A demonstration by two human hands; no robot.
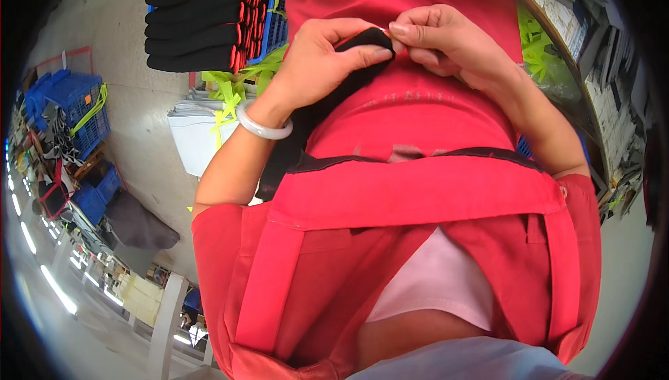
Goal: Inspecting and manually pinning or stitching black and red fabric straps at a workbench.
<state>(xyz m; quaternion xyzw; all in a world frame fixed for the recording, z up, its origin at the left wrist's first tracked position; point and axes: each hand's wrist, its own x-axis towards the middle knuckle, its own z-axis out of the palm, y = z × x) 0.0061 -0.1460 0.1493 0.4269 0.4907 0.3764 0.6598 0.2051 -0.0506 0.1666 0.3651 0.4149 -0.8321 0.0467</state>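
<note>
Above my red apron (411, 129), my left hand (310, 66) grips a black fabric piece (352, 79) with a strip of red along its edge. The thumb presses on the black side near the tip, and the rest of the piece hangs down behind my wrist. Close beside that tip is my right hand (456, 42), thumb and forefinger pinched together. Whatever lies in this pinch is too small to make out. Stacked black fabric pieces (198, 18) with red ends lie at the upper left, on a blue crate (277, 25).
Yellow-green ribbons (230, 98) hang by the stack, above white sheets (195, 136). More blue crates (83, 112) stand at the far left. A bench edge (557, 32) with piled flat pieces (627, 66) runs along the right, beside a bag of yellow-green material (540, 59).
</note>
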